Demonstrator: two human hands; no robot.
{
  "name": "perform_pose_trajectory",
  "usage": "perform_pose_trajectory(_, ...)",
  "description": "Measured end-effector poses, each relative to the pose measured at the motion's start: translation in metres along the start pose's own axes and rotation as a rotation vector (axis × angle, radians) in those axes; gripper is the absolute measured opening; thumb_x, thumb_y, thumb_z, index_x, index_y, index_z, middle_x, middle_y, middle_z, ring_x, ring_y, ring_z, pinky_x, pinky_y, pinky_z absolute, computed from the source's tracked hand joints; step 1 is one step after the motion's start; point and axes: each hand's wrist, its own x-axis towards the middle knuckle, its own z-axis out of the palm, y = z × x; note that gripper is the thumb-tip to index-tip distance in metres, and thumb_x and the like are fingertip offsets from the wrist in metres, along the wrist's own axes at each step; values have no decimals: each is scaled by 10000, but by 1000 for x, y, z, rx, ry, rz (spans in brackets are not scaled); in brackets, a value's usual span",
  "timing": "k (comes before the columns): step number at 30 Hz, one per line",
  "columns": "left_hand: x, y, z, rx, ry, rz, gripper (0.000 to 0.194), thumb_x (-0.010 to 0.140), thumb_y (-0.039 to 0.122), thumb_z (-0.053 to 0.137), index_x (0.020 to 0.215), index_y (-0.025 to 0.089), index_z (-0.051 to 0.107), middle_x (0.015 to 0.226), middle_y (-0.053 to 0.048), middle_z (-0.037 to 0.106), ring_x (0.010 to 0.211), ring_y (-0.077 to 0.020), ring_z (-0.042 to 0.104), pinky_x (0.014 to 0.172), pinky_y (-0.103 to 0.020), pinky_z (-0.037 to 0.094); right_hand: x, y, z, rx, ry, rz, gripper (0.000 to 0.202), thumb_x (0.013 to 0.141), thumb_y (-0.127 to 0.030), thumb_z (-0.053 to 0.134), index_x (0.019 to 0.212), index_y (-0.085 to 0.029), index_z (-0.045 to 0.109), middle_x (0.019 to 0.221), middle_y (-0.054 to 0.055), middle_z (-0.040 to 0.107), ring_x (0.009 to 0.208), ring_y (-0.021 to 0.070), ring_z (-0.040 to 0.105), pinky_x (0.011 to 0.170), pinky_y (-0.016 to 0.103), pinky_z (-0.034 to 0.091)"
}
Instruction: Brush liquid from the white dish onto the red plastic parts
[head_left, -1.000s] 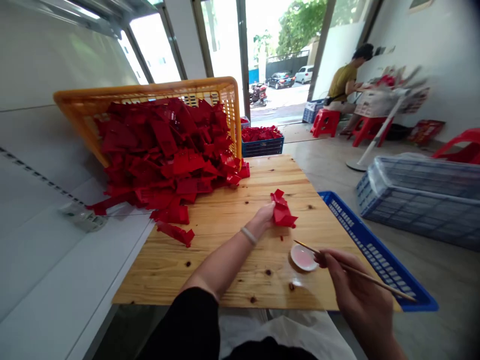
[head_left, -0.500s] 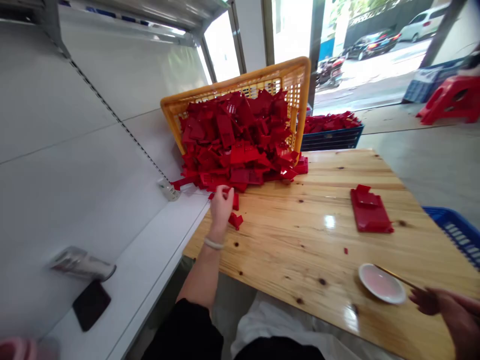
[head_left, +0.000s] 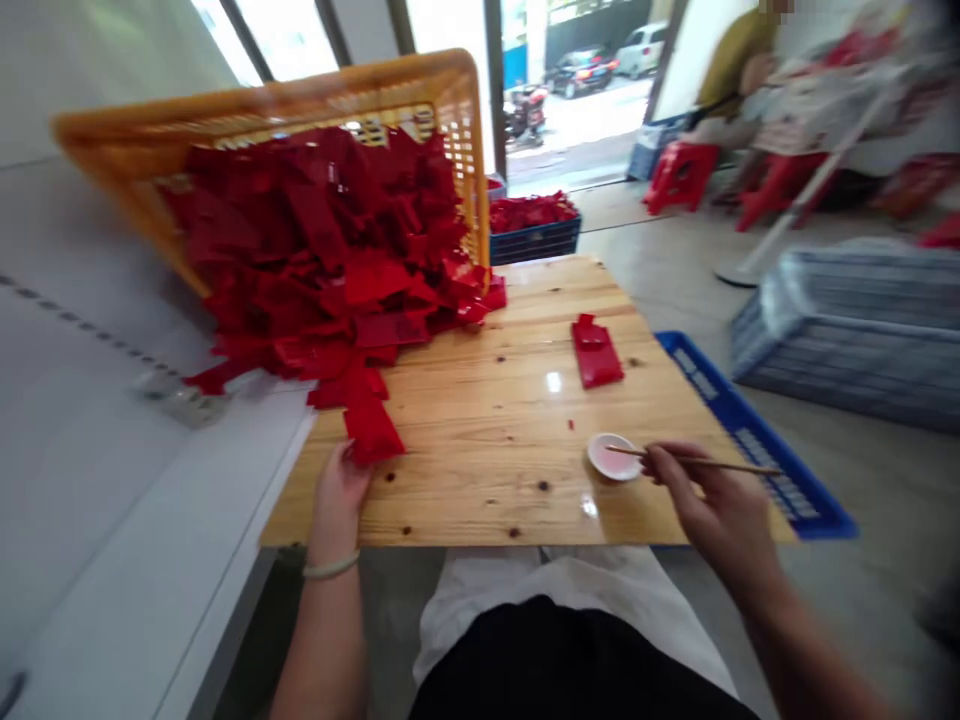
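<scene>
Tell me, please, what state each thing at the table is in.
Orange rectangular plastic crate: tipped, heaped full.
Glossy red flat pieces: loose, spilling onto the wooden table.
Red rectangular packet: lying apart.
Red folded piece: in the left hand.
Round white dish: upright, holding pink liquid.
Thin brown wooden stick: in the right hand, tip over the dish.

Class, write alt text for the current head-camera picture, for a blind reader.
A person's left hand holds a red piece near a heap of others spilled from a tilted orange basket onto a wooden table; the right hand holds a thin stick over a small white dish.
</scene>
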Motion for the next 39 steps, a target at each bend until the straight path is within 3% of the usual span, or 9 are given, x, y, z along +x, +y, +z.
perform_pose_trajectory(5,-5,-11,28,-129,5,-161,191,960,129,492,856,179,645,737,-17,753,625,-140,712,627,-239,590,1,21,3,-93,-49,65,343,1062,-510,579,963,-218,731,789,58,791,666,245,782,616,330,591)
perform_pose_trajectory(9,-26,-26,58,-244,-128,-276,338,987,157,438,1182,153,714,898,-84,821,757,-200,783,715,-321,644,-3,31,9,-119,-90,90,328,1042,-495,565,929,-223,708,765,73,777,661,268,771,584,340,554)
perform_pose_trajectory(12,-47,-35,81,-268,-329,-353,535,998,231,434,1493,113,599,1138,-184,824,996,-318,812,855,-470,669,-3,33,6,-117,-119,103,283,1039,-449,547,947,-226,696,792,72,781,660,259,763,590,335,549)
perform_pose_trajectory(14,-61,-39,95,-231,-451,-361,598,1019,268,414,1575,72,518,1246,-237,790,1031,-335,809,900,-490,663,-2,30,2,-114,-133,105,253,1036,-420,540,980,-228,694,845,72,787,690,252,767,615,332,553)
perform_pose_trajectory(20,-92,-46,129,-82,-632,-359,604,1116,429,278,1394,50,657,1163,-249,803,880,-292,817,802,-420,673,3,12,-13,-77,-262,80,159,982,-335,558,924,-244,675,810,22,759,709,210,758,627,301,522)
perform_pose_trajectory(27,-113,-62,144,-38,-810,-420,658,1137,495,276,1181,65,772,1153,-212,812,903,-278,805,819,-395,659,10,10,-14,-30,-244,97,174,962,-364,612,893,-239,712,765,26,762,681,223,756,603,312,530)
perform_pose_trajectory(31,-126,-68,148,-54,-871,-491,702,1140,532,260,1192,65,782,1177,-204,806,935,-272,795,836,-383,646,10,3,-12,70,-56,143,262,1019,-461,647,990,-214,729,811,59,790,699,235,777,639,323,613)
perform_pose_trajectory(35,-139,-71,153,-72,-945,-546,741,1133,577,257,1211,57,779,1216,-217,794,945,-272,790,867,-381,635,10,-28,-10,383,135,247,265,1034,-468,721,1103,-214,749,900,57,800,820,229,791,821,354,660)
perform_pose_trajectory(39,-147,-73,155,-30,-978,-507,723,1069,684,436,1211,72,793,1215,-212,801,951,-286,790,887,-383,628,19,-62,-2,522,117,205,231,1027,-452,747,1075,-228,779,952,67,804,850,233,796,801,349,679)
